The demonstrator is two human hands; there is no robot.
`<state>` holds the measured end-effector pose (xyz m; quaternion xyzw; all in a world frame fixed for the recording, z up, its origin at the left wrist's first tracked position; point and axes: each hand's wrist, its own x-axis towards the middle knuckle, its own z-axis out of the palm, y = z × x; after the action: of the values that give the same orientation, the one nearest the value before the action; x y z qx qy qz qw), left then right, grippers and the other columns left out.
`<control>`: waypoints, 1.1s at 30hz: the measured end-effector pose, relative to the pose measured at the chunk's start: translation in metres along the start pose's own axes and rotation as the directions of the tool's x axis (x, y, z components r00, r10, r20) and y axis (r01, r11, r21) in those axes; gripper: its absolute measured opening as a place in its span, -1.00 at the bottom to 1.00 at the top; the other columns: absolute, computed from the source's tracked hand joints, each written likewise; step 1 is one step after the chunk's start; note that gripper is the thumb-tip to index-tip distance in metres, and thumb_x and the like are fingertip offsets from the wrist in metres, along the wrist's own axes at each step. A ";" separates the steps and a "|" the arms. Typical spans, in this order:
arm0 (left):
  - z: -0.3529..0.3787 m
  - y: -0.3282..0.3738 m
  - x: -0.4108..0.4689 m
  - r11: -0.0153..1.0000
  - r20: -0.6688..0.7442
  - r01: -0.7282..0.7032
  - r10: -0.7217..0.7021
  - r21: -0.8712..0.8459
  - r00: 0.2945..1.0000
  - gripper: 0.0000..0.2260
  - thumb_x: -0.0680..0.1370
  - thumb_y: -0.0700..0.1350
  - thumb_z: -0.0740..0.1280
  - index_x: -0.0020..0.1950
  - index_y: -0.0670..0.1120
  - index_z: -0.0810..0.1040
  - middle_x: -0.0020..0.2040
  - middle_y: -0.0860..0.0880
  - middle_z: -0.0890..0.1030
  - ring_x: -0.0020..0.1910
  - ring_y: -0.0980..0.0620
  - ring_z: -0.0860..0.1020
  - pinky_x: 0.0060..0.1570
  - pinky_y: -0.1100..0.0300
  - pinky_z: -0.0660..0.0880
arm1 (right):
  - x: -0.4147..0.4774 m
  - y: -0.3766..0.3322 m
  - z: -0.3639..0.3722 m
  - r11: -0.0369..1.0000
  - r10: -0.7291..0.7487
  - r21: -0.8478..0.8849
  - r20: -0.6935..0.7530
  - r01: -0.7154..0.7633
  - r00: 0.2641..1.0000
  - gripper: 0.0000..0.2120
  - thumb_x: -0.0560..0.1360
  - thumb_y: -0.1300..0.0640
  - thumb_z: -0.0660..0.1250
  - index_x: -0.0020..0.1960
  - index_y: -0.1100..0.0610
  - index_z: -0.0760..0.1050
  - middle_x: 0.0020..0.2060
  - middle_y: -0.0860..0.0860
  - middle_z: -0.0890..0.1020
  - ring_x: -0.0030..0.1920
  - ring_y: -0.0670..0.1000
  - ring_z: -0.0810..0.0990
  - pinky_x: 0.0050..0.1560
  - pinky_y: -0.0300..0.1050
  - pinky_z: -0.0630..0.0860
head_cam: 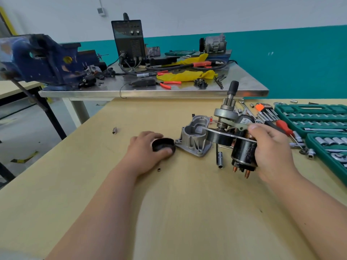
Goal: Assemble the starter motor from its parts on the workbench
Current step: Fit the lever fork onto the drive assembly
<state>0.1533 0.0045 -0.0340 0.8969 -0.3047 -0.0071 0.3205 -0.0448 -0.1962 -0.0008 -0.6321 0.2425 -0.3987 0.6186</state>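
Open tan counter (169, 212) spreads toward me. Above it my right hand (272, 149) wraps its fingers (257, 127) round the black starter motor assembly (242, 149), pinion up, copper studs down, beside the grey housing (193, 137). My left hand (144, 149) grips the black cap (162, 144).

Before you on the counter (178, 203) the cap (162, 144) lies under your left hand (145, 147), the housing (193, 141) just right of it, the motor assembly (242, 149) in your right hand (270, 147) farther right, the socket cases (315, 117) at the far right, and behind stands the rear counter (169, 91), bearing the vise (39, 59) left of the welder (129, 40).
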 end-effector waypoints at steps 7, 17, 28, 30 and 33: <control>-0.010 -0.017 0.005 0.966 -0.063 0.209 -0.201 0.153 0.978 -0.65 0.61 0.00 0.21 0.41 0.14 0.42 0.31 -0.02 0.46 0.31 -0.16 0.33 0.30 0.00 0.29 | 0.001 0.004 0.000 1.000 -0.011 -0.018 0.009 0.011 1.000 -0.82 0.49 0.03 0.29 -0.20 -0.13 0.65 -0.41 -0.14 0.62 -0.36 -0.02 0.62 -0.27 0.38 0.58; -0.017 -0.024 0.004 0.959 -0.133 0.276 -0.266 0.060 0.955 -0.72 0.56 -0.22 0.23 0.18 0.00 0.62 0.17 -0.03 0.61 0.21 -0.08 0.48 0.14 0.10 0.44 | 0.004 0.009 -0.001 1.000 0.002 -0.015 0.004 -0.002 1.000 -0.82 0.51 0.04 0.30 -0.18 -0.12 0.65 -0.38 -0.14 0.63 -0.25 0.08 0.63 -0.32 0.20 0.63; -0.019 -0.032 0.006 0.872 -0.234 0.478 -0.446 0.103 0.864 -0.64 0.57 -0.09 0.18 0.36 0.07 0.44 0.36 -0.06 0.41 0.39 -0.17 0.21 0.31 -0.01 0.24 | 0.008 0.006 -0.004 0.998 -0.036 0.038 -0.109 0.041 0.993 -0.84 0.37 -0.10 0.33 -0.15 -0.10 0.64 -0.35 -0.14 0.63 -0.16 0.20 0.66 -0.29 0.42 0.56; -0.016 -0.034 0.008 0.857 -0.206 0.497 -0.466 0.137 0.860 -0.65 0.59 -0.04 0.15 0.37 0.06 0.43 0.37 -0.08 0.40 0.40 -0.18 0.21 0.33 -0.02 0.21 | 0.010 0.004 -0.006 0.997 -0.048 0.059 -0.142 0.057 0.989 -0.86 0.39 -0.06 0.33 -0.18 -0.07 0.64 -0.41 -0.15 0.60 -0.20 0.21 0.65 -0.31 0.46 0.54; -0.010 -0.034 0.012 0.932 -0.283 0.356 -0.359 -0.063 0.889 -0.71 0.61 -0.04 0.13 0.26 0.02 0.53 0.30 -0.08 0.47 0.37 -0.17 0.25 0.30 0.02 0.22 | 0.013 0.003 -0.009 0.997 -0.034 0.064 -0.182 0.047 0.983 -0.88 0.39 -0.05 0.33 -0.20 -0.08 0.64 -0.43 -0.14 0.59 -0.26 0.12 0.67 -0.28 0.45 0.55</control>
<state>0.1837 0.0238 -0.0437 0.9273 -0.0843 0.0642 0.3590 -0.0441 -0.2116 -0.0019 -0.5768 0.2710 -0.4748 0.6069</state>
